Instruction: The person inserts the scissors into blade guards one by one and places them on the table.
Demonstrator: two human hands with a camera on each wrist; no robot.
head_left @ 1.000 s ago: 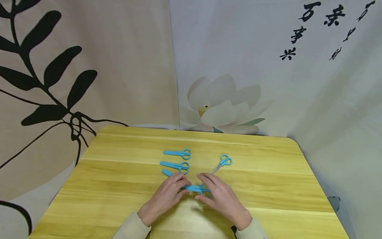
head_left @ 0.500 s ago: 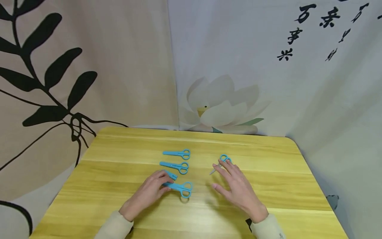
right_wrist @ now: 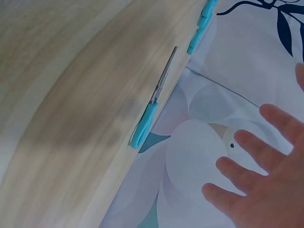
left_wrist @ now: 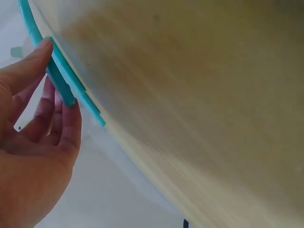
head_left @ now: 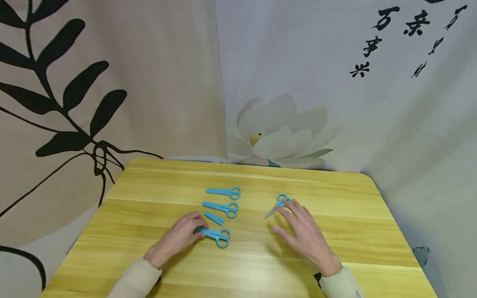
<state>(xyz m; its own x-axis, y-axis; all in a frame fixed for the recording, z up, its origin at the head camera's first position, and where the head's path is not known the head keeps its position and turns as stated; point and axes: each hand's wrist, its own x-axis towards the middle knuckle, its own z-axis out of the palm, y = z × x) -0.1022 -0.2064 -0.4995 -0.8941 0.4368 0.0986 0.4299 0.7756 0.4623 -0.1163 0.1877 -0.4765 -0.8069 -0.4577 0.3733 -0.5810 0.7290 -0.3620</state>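
Note:
In the head view my left hand [head_left: 178, 238] pinches the covered tip of blue-handled scissors [head_left: 218, 236], their finger loops pointing right. The left wrist view shows thumb and fingertips on the blue cover [left_wrist: 61, 86]. My right hand [head_left: 308, 239] is spread over the right half of the table, holding nothing. Its fingertips overlap the uncovered scissors [head_left: 281, 200] in the head view; the right wrist view shows these scissors [right_wrist: 146, 121] lying apart from the fingers, steel blades bare. A loose blue blade cover [head_left: 214, 218] lies just beyond the held scissors.
Two more pairs of covered blue scissors, the far pair [head_left: 222, 192] and the nearer pair [head_left: 220, 207], lie in a row behind the loose cover. All rest on a wooden table [head_left: 238, 273]. A printed curtain [head_left: 171, 82] hangs along its back edge.
The right hand has let go of the covered scissors and moved right, over the bare pair. The left hand has drawn the covered scissors leftward and nearer, uncovering the loose cover to view.

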